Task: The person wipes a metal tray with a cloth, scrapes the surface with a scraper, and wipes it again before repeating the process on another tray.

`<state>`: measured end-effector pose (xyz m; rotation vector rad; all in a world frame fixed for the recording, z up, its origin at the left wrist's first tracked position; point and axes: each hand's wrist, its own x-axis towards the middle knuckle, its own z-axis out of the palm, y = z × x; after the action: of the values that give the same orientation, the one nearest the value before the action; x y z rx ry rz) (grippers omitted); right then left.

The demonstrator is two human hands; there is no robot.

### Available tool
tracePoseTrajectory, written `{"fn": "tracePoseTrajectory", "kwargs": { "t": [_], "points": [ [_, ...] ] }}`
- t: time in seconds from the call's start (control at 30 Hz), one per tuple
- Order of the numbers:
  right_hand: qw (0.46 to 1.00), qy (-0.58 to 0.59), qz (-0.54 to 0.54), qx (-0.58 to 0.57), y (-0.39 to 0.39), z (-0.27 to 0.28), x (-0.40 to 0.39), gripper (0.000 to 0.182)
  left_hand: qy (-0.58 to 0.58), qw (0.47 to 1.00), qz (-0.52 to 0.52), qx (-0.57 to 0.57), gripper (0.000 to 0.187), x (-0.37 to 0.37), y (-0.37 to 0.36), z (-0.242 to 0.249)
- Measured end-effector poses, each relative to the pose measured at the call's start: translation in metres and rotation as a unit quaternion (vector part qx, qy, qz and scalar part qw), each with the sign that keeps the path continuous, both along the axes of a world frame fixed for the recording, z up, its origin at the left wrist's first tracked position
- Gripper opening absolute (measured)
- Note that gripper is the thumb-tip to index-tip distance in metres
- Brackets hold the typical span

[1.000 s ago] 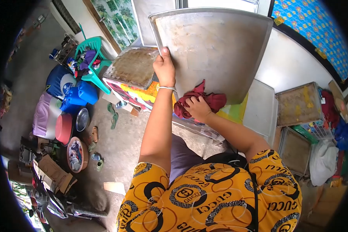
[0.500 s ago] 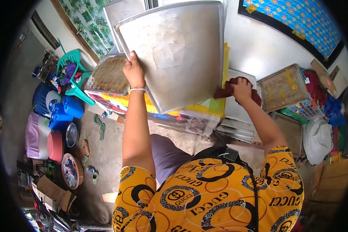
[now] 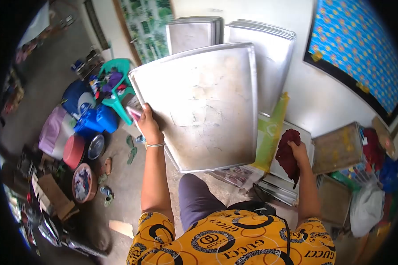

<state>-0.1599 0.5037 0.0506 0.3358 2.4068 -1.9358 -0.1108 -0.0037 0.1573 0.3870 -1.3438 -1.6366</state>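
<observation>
From my remote station I log a large metal tray [image 3: 208, 110] held near upright, ahead of two stacks of similar trays [image 3: 272, 53] by the wall [image 3: 305, 99], with a bunched maroon cloth [image 3: 287, 154] off its right side, not touching. The left hand [image 3: 150, 128] grips the tray's left edge, thumb in front, fingers hidden; the right hand [image 3: 299, 152] clutches the cloth. I judge the step to be wiping; the next move calls for steady left support and cloth against metal.
</observation>
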Motion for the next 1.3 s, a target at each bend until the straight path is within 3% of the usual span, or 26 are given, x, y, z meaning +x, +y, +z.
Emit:
{"fn": "tracePoseTrajectory", "kwargs": {
  "t": [0.03, 0.13, 0.2, 0.3, 0.4, 0.47, 0.5, 0.57, 0.67, 0.7, 0.8, 0.87, 0.9, 1.03, 1.1, 1.13, 1.17, 1.2, 1.23, 1.27, 1.3],
  "points": [
    [0.999, 0.011, 0.033, -0.03, -0.025, 0.013, 0.001, 0.037, 0.006, 0.999, 0.027, -0.018, 0.047, 0.01, -0.005, 0.01],
    [0.964, 0.191, 0.132, 0.129, -0.076, 0.005, -0.023, 0.045, 0.031, 0.999, 0.029, -0.008, 0.045, 0.032, -0.018, 0.03],
    [0.913, 0.245, 0.12, 0.302, -0.117, 0.02, -0.017, 0.055, 0.049, 0.998, 0.036, -0.007, 0.046, 0.041, -0.025, 0.036],
    [0.858, 0.225, 0.219, 0.406, -0.131, -0.015, -0.037, 0.06, 0.055, 0.997, 0.045, -0.01, 0.047, 0.047, -0.031, 0.036],
    [0.844, 0.145, 0.308, 0.414, -0.125, 0.006, -0.032, 0.067, 0.061, 0.998, 0.033, 0.003, 0.048, 0.051, -0.039, 0.029],
    [0.939, 0.102, 0.287, 0.161, -0.123, 0.041, -0.021, 0.067, 0.09, 0.996, 0.008, 0.026, 0.049, 0.05, -0.033, 0.025],
    [0.96, 0.074, 0.267, 0.028, -0.124, 0.061, -0.007, 0.066, 0.095, 0.995, -0.015, 0.036, 0.05, 0.044, -0.039, 0.017],
    [0.939, 0.047, 0.262, -0.218, -0.124, 0.096, 0.018, 0.063, 0.088, 0.993, -0.041, 0.065, 0.049, 0.037, -0.028, 0.016],
    [0.935, 0.152, 0.241, -0.211, -0.13, 0.101, 0.03, 0.06, 0.094, 0.986, -0.098, 0.092, 0.045, 0.022, 0.01, 0.029],
    [0.964, 0.147, 0.168, -0.146, -0.134, 0.112, 0.044, 0.054, 0.094, 0.985, -0.126, 0.076, 0.043, 0.014, 0.018, 0.031],
    [0.956, 0.233, 0.02, -0.18, -0.116, 0.103, 0.037, 0.05, 0.149, 0.958, -0.238, 0.066, 0.029, 0.014, 0.051, 0.06],
    [0.927, 0.259, -0.034, -0.269, -0.103, 0.117, 0.039, 0.046, 0.242, 0.911, -0.332, 0.046, 0.029, 0.011, 0.055, 0.073],
    [0.911, 0.297, -0.047, -0.282, -0.096, 0.123, 0.037, 0.045, 0.243, 0.93, -0.274, 0.014, 0.018, 0.012, 0.064, 0.081],
    [0.862, 0.414, -0.106, -0.272, -0.061, 0.15, 0.018, 0.048, 0.062, 0.975, -0.068, -0.202, 0.012, 0.028, 0.053, 0.047],
    [0.821, 0.484, -0.129, -0.275, -0.05, 0.169, 0.002, 0.044, 0.0, 0.96, -0.112, -0.258, 0.02, 0.031, 0.043, -0.01],
    [0.798, 0.517, -0.14, -0.276, -0.048, 0.177, -0.004, 0.042, -0.142, 0.923, -0.083, -0.348, 0.024, 0.042, 0.042, -0.039],
    [0.813, 0.493, -0.154, -0.267, -0.048, 0.187, -0.007, 0.045, -0.279, 0.858, -0.052, -0.429, 0.028, 0.055, 0.041, -0.073],
    [0.829, 0.467, -0.17, -0.259, -0.049, 0.194, -0.007, 0.047, -0.332, 0.819, -0.076, -0.462, 0.037, 0.059, 0.033, -0.129],
    [0.842, 0.44, -0.185, -0.25, -0.05, 0.197, -0.01, 0.05, -0.433, 0.728, -0.037, -0.531, 0.029, 0.072, 0.036, -0.181],
    [0.836, 0.448, -0.18, -0.262, -0.051, 0.191, -0.018, 0.051, -0.459, 0.754, -0.124, -0.453, 0.034, 0.095, 0.043, -0.219],
    [0.828, 0.456, -0.175, -0.274, -0.053, 0.18, -0.028, 0.051, -0.586, 0.671, -0.174, -0.418, 0.043, 0.123, 0.066, -0.239]
  ]
}}
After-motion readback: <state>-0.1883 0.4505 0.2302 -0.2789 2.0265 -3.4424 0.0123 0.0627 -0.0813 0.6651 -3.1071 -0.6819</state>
